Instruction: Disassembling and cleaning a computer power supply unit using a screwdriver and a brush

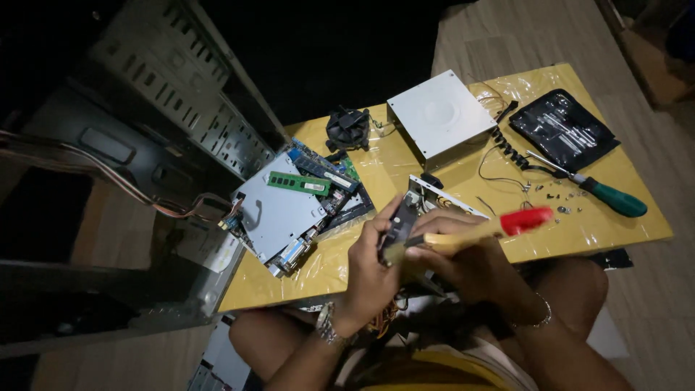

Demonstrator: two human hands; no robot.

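Left hand (373, 257) clamped around a dark metal drive unit (399, 221), tilted up to face the brush. Right hand (463, 261) pinching a red-handled brush (470, 233), bristles (393, 252) laid against the unit's near edge, seemingly for dusting. Left of the hands: motherboard (297, 210) with green memory stick (299, 183). Beyond them: grey optical drive (441, 116), cooler fan (347, 129). To the right: green-handled screwdriver (597, 191), loose screws (561, 199) on the yellow table (622, 232).

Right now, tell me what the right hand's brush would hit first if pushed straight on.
The brush in the right hand points left at the dark part held by the left hand; its bristles already seem to touch it.
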